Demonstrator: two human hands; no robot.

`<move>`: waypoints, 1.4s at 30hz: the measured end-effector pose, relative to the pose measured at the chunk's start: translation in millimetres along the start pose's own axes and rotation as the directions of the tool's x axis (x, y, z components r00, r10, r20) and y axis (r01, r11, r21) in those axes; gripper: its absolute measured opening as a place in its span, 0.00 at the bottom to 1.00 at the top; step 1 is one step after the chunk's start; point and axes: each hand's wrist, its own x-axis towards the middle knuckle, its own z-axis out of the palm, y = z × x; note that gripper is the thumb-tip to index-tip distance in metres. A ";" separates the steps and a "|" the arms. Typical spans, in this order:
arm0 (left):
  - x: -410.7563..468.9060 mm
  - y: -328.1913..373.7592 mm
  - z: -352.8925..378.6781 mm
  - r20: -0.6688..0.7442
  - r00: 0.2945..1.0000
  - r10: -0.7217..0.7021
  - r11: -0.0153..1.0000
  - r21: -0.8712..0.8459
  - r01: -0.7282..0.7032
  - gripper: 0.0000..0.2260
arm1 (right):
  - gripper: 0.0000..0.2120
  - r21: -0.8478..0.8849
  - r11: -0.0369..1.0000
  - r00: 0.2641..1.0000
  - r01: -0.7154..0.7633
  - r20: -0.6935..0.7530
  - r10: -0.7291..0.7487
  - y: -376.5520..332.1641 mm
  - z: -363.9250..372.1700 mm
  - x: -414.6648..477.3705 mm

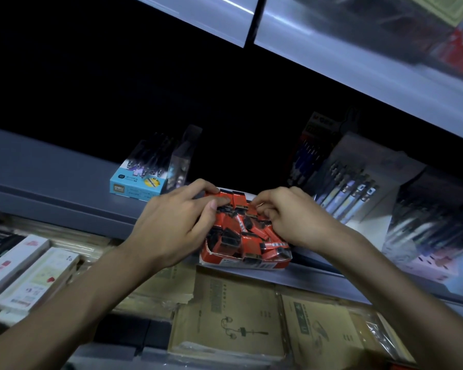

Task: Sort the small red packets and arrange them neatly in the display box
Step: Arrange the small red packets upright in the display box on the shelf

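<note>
Head view: left hand (177,225) pinches red packets (238,200), thumb against forefinger. Right hand (294,220), fingers curled, pinches packets just beside (display box (241,263) beneath both).

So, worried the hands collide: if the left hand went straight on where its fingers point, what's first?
The left hand would probably meet the upright red packets at the box's back, then the right hand; depth unclear.

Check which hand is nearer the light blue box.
Left. The left hand sits just right of and below the light blue box; the right hand is farther right, beyond the red packets.
</note>
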 end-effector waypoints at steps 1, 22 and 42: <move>0.0 -0.1 0.1 -0.002 1.000 0.000 1.000 -0.001 0.000 0.26 | 0.21 -0.004 1.000 1.000 0.013 0.004 -0.013 -0.8 -0.9 -1.1; -16.5 8.9 -5.5 -0.163 0.986 0.024 0.996 -0.081 -0.038 0.23 | 0.14 -0.046 0.998 0.962 0.045 0.271 -0.031 8.0 -41.2 -12.4; -33.0 0.0 0.1 -0.214 0.848 0.485 0.874 0.162 -0.459 0.17 | 0.04 0.235 0.918 0.944 -0.319 -0.007 0.330 -9.2 -0.8 36.3</move>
